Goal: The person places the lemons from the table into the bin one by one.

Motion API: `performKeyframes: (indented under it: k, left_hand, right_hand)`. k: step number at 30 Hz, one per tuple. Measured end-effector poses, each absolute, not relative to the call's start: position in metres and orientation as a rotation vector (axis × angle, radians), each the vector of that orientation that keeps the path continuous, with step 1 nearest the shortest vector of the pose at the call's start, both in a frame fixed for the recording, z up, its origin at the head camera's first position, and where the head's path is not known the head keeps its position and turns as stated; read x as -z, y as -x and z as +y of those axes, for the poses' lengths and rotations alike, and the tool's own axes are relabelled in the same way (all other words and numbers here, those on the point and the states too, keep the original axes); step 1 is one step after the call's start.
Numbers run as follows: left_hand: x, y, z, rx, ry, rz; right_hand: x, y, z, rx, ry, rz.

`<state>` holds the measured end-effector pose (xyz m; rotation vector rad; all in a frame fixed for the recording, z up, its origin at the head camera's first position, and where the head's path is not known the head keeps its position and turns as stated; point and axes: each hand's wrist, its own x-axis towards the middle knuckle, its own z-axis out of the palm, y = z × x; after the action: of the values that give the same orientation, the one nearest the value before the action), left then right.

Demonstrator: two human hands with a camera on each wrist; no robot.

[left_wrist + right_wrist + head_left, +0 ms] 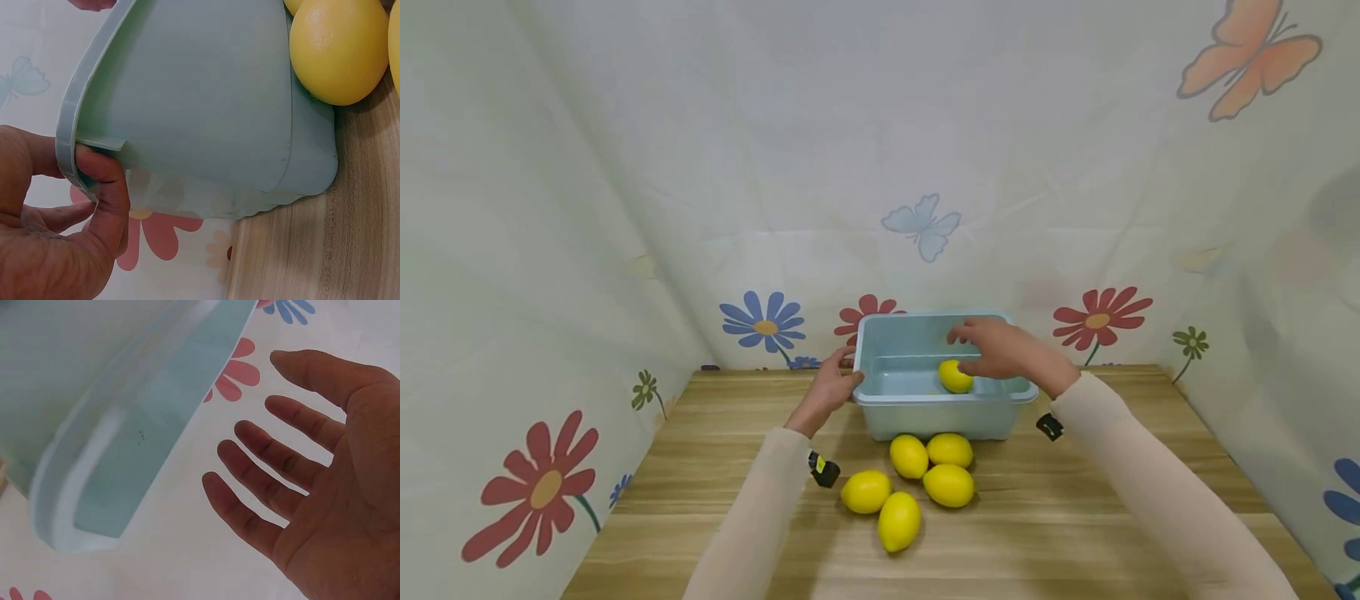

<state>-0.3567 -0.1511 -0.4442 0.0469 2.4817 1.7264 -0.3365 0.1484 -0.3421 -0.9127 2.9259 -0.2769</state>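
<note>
A light blue plastic bin (940,418) stands on the table, and one lemon (952,379) lies inside it. My left hand (827,387) grips the bin's left front corner; in the left wrist view its thumb and fingers curl round the rim (67,119). Above the bin's right half is my right hand (1006,350), fingers spread and nothing held. The right wrist view shows that hand (331,469) with its fingers apart, beside the bin's wall (150,450). In the head view its fingertips overlap the lemon's upper right edge.
Several lemons (898,522) lie in a loose group on the wooden table (1045,517), just in front of the bin. White cloth (805,167) with printed flowers and butterflies hangs behind the table and at both sides.
</note>
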Motion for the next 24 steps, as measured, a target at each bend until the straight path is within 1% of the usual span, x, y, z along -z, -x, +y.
performKeyframes:
  k: [7,14,20,24]
  left_hand:
    - [0.446,0.358,-0.152,-1.727,-0.039,2.478]
    - [0.445,0.356,-0.151,-1.738,-0.063,2.475]
    - [0.446,0.356,-0.152,-1.735,-0.063,2.483]
    - [0.446,0.356,-0.154,-1.738,-0.067,2.476]
  right_hand:
    - [0.359,0.319,0.153,0.356,0.978,3.021]
    - [0.370,0.297,0.156,0.430,1.113,3.103]
    - [0.386,0.278,0.151,0.420,1.307,3.085]
    - [0.399,0.267,0.147,0.405,1.346,3.070]
